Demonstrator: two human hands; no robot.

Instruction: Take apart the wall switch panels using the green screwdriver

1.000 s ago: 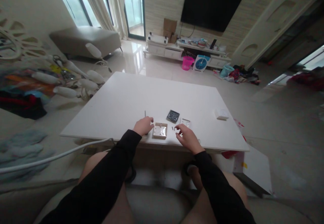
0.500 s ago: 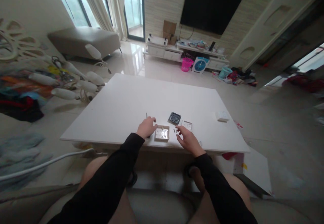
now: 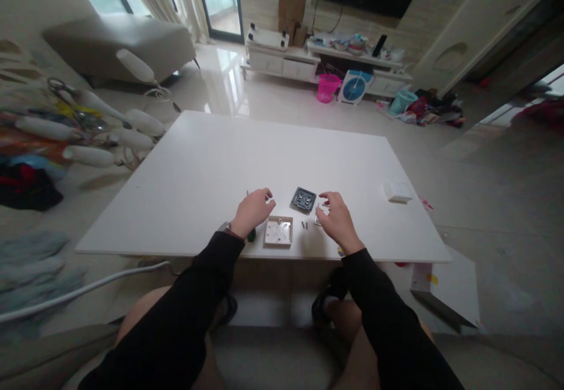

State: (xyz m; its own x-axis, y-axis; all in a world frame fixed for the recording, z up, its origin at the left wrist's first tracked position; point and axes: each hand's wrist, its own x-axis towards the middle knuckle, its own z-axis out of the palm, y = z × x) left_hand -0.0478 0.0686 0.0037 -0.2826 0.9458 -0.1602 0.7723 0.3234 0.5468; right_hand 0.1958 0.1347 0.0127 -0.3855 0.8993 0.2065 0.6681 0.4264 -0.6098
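Note:
My left hand (image 3: 254, 209) hovers just above and left of a white square wall box (image 3: 278, 244), its fingers bent and apart with nothing between them. Partly hidden under this hand is what looks like a screwdriver, with a dark green handle (image 3: 251, 236) and a thin shaft. My right hand (image 3: 336, 221) is open over a thin white frame (image 3: 317, 219), mostly covering it. Between the hands, a dark socket panel (image 3: 304, 199) lies with its inner side up. Two small screws (image 3: 304, 225) rest right of the wall box.
A white block-like piece (image 3: 398, 192) stands toward the right edge of the white table (image 3: 211, 167). Lamp shades (image 3: 132, 138) rise beyond the left edge. On the floor at right is a white box (image 3: 449, 287). A pink basket (image 3: 328, 88) and a fan (image 3: 354, 87) stand farther back.
My right hand has moved up and right, away from the screws and over the frame. My left hand has shifted slightly. The view has tilted down.

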